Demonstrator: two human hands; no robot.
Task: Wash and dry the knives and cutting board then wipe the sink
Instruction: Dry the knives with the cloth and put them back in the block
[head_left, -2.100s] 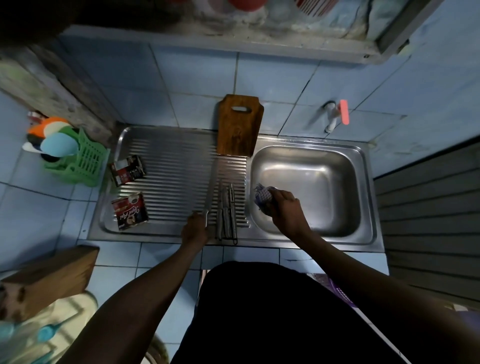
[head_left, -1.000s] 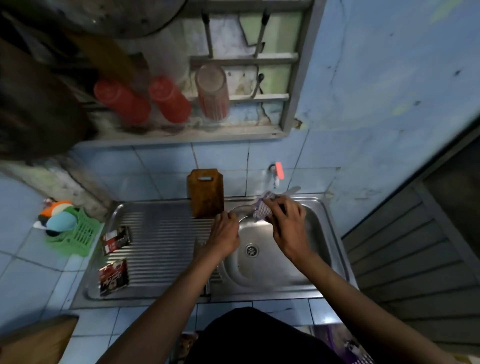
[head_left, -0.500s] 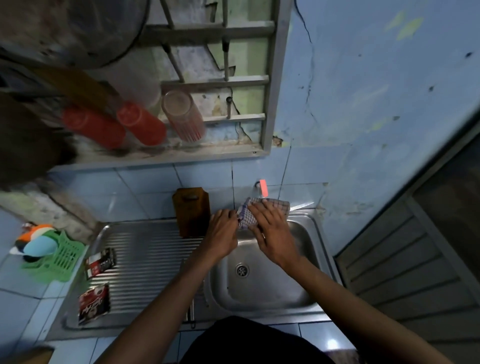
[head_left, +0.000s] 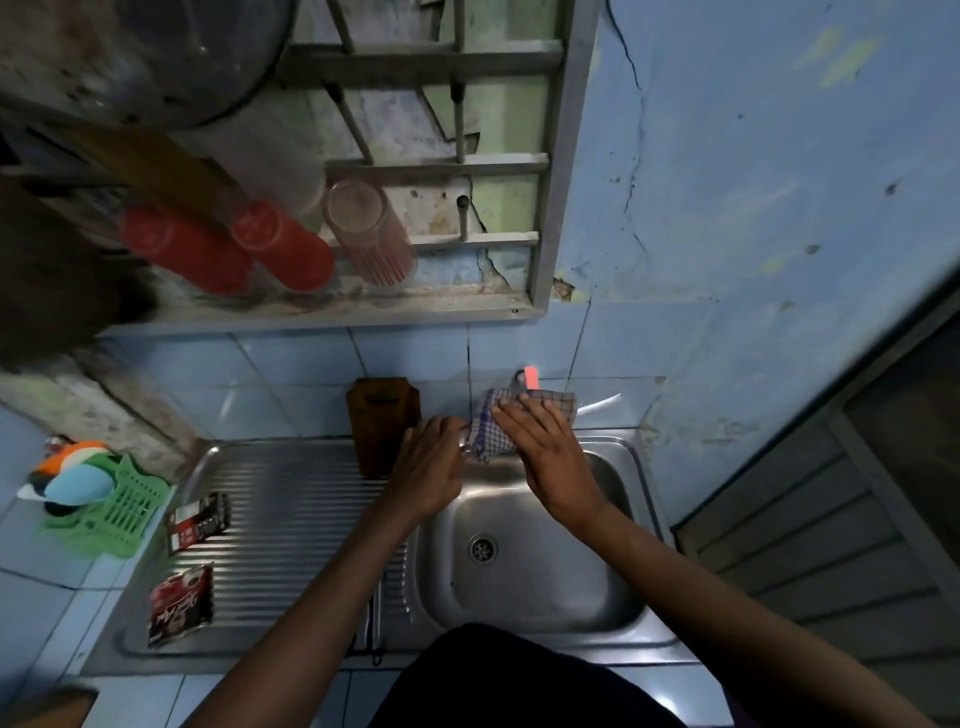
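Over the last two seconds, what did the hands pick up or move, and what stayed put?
The left hand took one knife off the drainboard and raised it over the sink. The right hand brought the checked cloth up and now presses it flat along the blade. The cutting board leans on the wall as before; the other knives, sachets and green basket stayed.

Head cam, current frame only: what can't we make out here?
- Knife blade: mostly wrapped in the checked cloth under the right hand; only the tip shows.
- Knife handle: hidden inside the left hand.
- Knives on the drainboard: covered by the left forearm.
- Sachets: print too small.
- Red cups: blurred.
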